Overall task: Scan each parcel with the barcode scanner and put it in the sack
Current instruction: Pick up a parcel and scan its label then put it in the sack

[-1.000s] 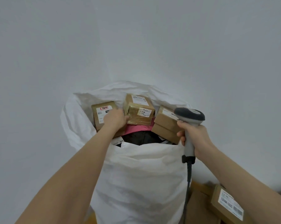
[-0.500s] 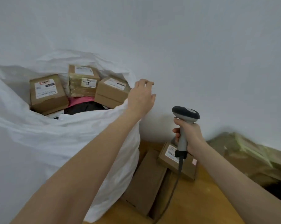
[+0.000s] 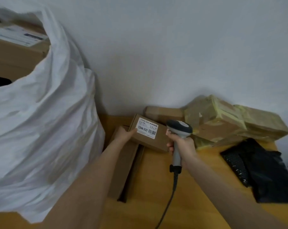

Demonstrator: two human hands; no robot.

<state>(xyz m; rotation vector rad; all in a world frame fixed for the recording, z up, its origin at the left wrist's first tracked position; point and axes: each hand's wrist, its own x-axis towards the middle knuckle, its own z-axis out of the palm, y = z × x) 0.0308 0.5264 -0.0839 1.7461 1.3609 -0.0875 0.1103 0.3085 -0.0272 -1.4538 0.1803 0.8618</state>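
Parcel [image 3: 150,138]: in the head view it is a small, plain brown cardboard box. A white label on its top face carries a printed code starting 12V4A and a barcode at the label's right end. It lies low on the wooden counter [image 3: 155,176], near the wall [image 3: 173,47]. Its left end is over a long flat carton [image 3: 123,171], and whether it is lifted clear cannot be told. Its long axis runs from upper left to lower right, label side up.

The left hand [image 3: 124,135] holds the box's left end, thumb on top beside the label. The right hand [image 3: 181,146] grips the handle of the barcode scanner [image 3: 179,128], whose grey head sits just beside the box's right end, its cable [image 3: 170,200] trailing down.

The white sack [image 3: 44,129] bulges at the left with labelled cartons [image 3: 15,52] inside. Tape-wrapped packages [image 3: 222,123] and a black mailer bag [image 3: 264,171] lie to the right.
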